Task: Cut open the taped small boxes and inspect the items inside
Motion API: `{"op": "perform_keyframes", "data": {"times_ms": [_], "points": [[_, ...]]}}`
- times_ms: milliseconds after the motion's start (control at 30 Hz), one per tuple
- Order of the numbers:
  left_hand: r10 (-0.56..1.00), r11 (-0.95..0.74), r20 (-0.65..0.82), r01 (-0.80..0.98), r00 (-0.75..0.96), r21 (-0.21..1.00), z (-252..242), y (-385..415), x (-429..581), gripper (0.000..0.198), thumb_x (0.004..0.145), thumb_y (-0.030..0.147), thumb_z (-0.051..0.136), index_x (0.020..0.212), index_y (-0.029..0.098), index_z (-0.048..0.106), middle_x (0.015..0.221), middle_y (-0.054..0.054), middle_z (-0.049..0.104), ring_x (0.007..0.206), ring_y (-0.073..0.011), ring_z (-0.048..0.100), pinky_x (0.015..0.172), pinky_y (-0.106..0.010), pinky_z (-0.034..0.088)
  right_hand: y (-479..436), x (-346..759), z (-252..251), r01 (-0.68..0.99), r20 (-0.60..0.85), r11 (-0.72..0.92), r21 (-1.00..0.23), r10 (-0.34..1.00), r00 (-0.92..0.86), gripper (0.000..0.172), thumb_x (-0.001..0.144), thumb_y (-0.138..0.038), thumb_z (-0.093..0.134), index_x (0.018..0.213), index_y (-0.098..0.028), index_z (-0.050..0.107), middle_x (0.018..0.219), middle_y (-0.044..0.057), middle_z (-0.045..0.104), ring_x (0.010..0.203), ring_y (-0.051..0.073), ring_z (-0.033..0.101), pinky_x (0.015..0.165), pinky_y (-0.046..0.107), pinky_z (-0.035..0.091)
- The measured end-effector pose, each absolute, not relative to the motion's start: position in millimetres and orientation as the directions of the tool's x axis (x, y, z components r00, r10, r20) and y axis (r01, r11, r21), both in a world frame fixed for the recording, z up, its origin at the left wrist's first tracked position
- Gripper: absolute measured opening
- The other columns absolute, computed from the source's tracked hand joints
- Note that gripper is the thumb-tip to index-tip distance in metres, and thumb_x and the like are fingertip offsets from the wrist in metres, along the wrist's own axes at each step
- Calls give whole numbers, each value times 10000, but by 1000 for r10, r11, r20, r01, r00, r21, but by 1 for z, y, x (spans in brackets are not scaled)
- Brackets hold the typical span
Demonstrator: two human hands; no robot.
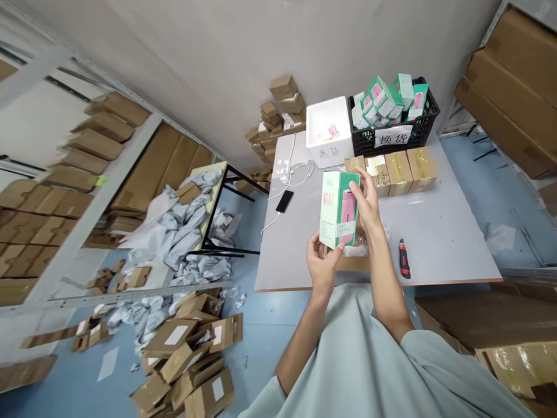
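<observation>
Both my hands hold a green product box (337, 209) with a pink item printed on it, raised upright above the grey table (435, 238). My left hand (321, 262) grips its bottom corner with fingers closed. My right hand (369, 203) wraps around its upper right side. Under the box, an opened brown carton (354, 258) lies at the table's near edge, mostly hidden.
A red utility knife (404, 259) lies to the right. Taped brown cartons (402, 171), a white foam box (328, 129), a black crate (398, 130) of green boxes, a phone (284, 201) and cables stand farther back. Cartons and grey bags litter the floor on the left.
</observation>
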State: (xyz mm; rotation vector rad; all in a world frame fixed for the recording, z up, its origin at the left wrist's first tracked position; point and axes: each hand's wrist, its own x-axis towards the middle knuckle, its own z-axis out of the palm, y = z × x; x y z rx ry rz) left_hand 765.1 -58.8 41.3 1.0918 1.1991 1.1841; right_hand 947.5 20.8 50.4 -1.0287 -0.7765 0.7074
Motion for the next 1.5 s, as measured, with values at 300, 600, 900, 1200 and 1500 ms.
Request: {"op": "perform_keyframes", "data": {"times_ms": [300, 600, 900, 1200, 1500], "points": [[994, -111, 111, -1, -16, 994, 57, -56, 768, 809, 735, 586, 1066, 1344, 248, 653, 1543, -151, 629, 1496, -346, 662, 1081, -393, 681, 30, 937, 70, -211, 229, 458, -863, 728, 647, 614, 940, -693, 855, 1408, -333, 687, 1508, 89, 741, 1360, 317, 711, 1181, 503, 613], [910, 380, -318, -224, 267, 898, 61, -35, 751, 774, 653, 528, 1109, 1289, 211, 801, 1416, -159, 794, 1348, -373, 768, 1084, -479, 673, 25, 949, 66, -346, 207, 481, -806, 776, 595, 540, 917, -659, 880, 1322, -352, 699, 1269, 24, 825, 1022, 241, 788, 836, 360, 702], [987, 143, -126, -191, 97, 971, 56, -39, 763, 800, 671, 516, 1103, 1311, 209, 733, 1360, -144, 793, 1352, -331, 765, 1186, -478, 627, 27, 952, 62, -125, 322, 484, -866, 731, 601, 809, 917, -792, 857, 1580, -390, 628, 1659, 98, 670, 1486, 344, 674, 1232, 553, 618], [992, -55, 63, -79, 111, 995, 58, -51, 760, 737, 764, 564, 1052, 1335, 264, 695, 1501, -132, 654, 1498, -342, 643, 1105, -422, 674, 26, 943, 61, 24, 417, 509, -860, 676, 608, 735, 972, -762, 819, 1566, -365, 641, 1601, 110, 695, 1503, 347, 667, 1281, 581, 584], [918, 354, -280, -264, 280, 897, 57, -34, 744, 760, 653, 491, 1118, 1286, 230, 787, 1421, -142, 772, 1401, -367, 738, 1134, -485, 650, 25, 948, 56, -37, 397, 490, -871, 746, 534, 749, 990, -807, 757, 1613, -423, 597, 1605, 69, 694, 1482, 344, 674, 1264, 579, 584]]}}
